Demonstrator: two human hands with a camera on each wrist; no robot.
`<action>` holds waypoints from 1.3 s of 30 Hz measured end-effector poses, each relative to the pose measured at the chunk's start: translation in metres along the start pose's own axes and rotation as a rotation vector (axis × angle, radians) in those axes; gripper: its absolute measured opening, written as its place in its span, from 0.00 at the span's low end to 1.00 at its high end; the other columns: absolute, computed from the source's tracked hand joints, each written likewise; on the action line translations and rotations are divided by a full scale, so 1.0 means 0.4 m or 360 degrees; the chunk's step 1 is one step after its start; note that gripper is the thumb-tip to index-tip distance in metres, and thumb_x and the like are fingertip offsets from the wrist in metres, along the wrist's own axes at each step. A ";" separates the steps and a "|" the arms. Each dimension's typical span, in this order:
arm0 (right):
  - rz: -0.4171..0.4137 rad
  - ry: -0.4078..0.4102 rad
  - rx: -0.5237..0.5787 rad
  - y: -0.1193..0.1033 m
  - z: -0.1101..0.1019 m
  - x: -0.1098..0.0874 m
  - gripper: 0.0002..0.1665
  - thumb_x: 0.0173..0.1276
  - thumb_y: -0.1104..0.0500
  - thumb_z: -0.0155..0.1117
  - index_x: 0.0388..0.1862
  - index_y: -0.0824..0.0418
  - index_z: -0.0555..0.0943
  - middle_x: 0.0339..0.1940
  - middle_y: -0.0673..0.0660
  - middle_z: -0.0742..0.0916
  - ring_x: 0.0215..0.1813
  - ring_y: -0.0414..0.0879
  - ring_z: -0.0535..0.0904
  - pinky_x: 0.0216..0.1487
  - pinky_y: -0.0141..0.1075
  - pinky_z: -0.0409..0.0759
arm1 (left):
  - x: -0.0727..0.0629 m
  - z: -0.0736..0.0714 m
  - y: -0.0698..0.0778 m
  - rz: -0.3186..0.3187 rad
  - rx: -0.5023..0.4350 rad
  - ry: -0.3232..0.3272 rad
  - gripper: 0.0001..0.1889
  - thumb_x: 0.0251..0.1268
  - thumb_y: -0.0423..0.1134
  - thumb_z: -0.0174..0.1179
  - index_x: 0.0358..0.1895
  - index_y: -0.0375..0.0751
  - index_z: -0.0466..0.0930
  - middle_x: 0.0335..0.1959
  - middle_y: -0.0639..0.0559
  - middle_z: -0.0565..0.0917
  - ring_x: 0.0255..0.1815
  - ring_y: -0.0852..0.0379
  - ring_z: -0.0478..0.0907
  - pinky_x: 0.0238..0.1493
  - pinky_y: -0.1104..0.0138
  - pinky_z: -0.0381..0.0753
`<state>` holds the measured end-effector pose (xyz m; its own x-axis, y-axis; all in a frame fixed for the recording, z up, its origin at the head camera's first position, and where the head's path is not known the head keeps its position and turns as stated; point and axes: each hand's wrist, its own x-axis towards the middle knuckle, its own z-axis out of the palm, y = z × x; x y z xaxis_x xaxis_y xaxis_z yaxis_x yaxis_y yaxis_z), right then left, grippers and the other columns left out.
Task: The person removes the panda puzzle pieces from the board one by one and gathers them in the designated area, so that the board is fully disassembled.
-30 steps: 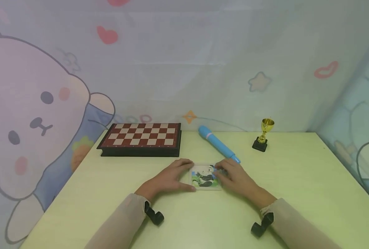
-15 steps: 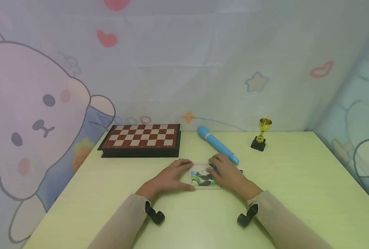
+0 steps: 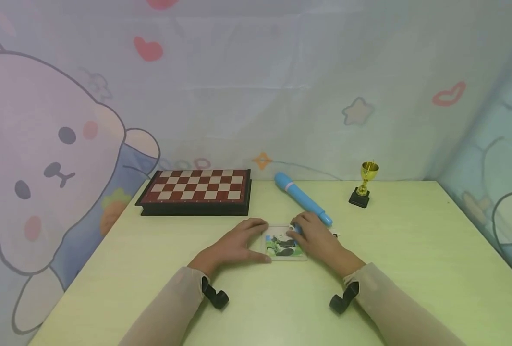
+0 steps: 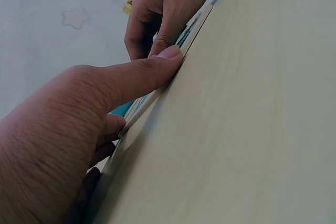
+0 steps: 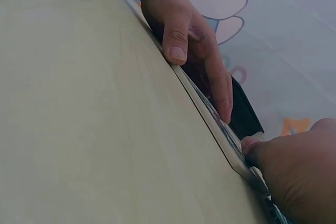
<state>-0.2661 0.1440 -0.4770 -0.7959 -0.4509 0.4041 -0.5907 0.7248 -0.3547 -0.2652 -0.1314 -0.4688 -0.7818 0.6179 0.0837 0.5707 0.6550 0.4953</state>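
A small square panda puzzle in a pale frame lies flat on the table. My left hand holds the frame from its left side, thumb on the near edge and fingertips at the far left corner. My right hand is over the puzzle's upper right part, thumb and curled fingers around a puzzle piece with some blue on it. Most of that piece is hidden by the fingers. In the right wrist view, the right thumb is close over the frame's edge.
A small white bit with a black mark lies just right of my right hand. Behind are a chessboard box, a blue toy microphone and a gold trophy cup on a black base. A printed cloth hangs behind the table.
My right hand has shifted left, further over the puzzle, uncovering the small white bit to its right. In the last half second it stays nearly still. The left hand keeps its place.
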 end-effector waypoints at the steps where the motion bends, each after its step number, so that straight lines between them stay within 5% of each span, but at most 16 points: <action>1: 0.0024 0.0003 0.0019 0.000 0.001 0.000 0.18 0.73 0.49 0.66 0.50 0.62 0.82 0.51 0.57 0.83 0.56 0.53 0.77 0.58 0.46 0.77 | 0.000 0.000 0.000 0.0002 -0.0004 0.0005 0.53 0.50 0.74 0.66 0.77 0.49 0.64 0.76 0.59 0.62 0.76 0.55 0.57 0.73 0.54 0.62; 6: 0.0080 0.0035 0.0118 -0.003 0.000 0.001 0.13 0.73 0.51 0.66 0.48 0.58 0.82 0.48 0.53 0.84 0.54 0.49 0.77 0.56 0.44 0.77 | -0.001 0.001 -0.002 -0.0004 -0.0009 0.0008 0.53 0.50 0.74 0.66 0.77 0.50 0.64 0.76 0.59 0.62 0.76 0.56 0.57 0.73 0.55 0.62; 18: -0.0077 0.0299 0.0361 -0.002 -0.027 0.017 0.07 0.70 0.56 0.70 0.45 0.56 0.87 0.43 0.49 0.89 0.47 0.44 0.84 0.47 0.42 0.84 | 0.008 -0.024 0.000 -0.0015 0.0024 0.0004 0.53 0.51 0.74 0.65 0.78 0.51 0.63 0.76 0.60 0.61 0.77 0.55 0.55 0.74 0.54 0.61; 26: -0.0162 0.0445 0.0496 0.057 -0.082 -0.030 0.10 0.66 0.60 0.73 0.46 0.58 0.90 0.41 0.46 0.89 0.41 0.40 0.84 0.37 0.33 0.81 | 0.012 -0.015 -0.003 -0.0036 -0.0015 -0.0007 0.53 0.50 0.75 0.65 0.78 0.54 0.62 0.77 0.62 0.59 0.78 0.57 0.53 0.75 0.54 0.59; 29: -0.0081 0.0441 0.0512 0.101 -0.110 -0.066 0.10 0.67 0.60 0.72 0.47 0.57 0.90 0.41 0.48 0.89 0.39 0.41 0.83 0.34 0.31 0.79 | 0.008 -0.007 -0.001 -0.0042 -0.0022 -0.0014 0.54 0.49 0.75 0.66 0.78 0.53 0.62 0.77 0.62 0.60 0.78 0.56 0.54 0.74 0.54 0.59; 35: 0.0290 0.0322 0.0323 0.209 -0.158 -0.138 0.09 0.72 0.51 0.67 0.46 0.49 0.90 0.41 0.45 0.89 0.38 0.39 0.81 0.36 0.33 0.78 | -0.002 0.003 0.004 -0.0044 -0.0047 -0.0021 0.53 0.49 0.74 0.67 0.78 0.52 0.63 0.76 0.61 0.61 0.78 0.54 0.55 0.74 0.51 0.60; 39: 0.0328 0.0212 0.0227 0.258 -0.182 -0.160 0.08 0.72 0.51 0.67 0.45 0.49 0.89 0.38 0.45 0.89 0.35 0.40 0.80 0.36 0.35 0.78 | -0.002 0.000 0.003 -0.0044 -0.0017 -0.0017 0.53 0.49 0.75 0.66 0.78 0.53 0.63 0.76 0.62 0.61 0.77 0.56 0.55 0.74 0.53 0.60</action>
<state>-0.2664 0.2856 -0.4782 -0.8821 -0.2223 0.4153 -0.4387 0.7089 -0.5522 -0.2640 -0.1313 -0.4682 -0.7946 0.6041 0.0608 0.5460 0.6673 0.5066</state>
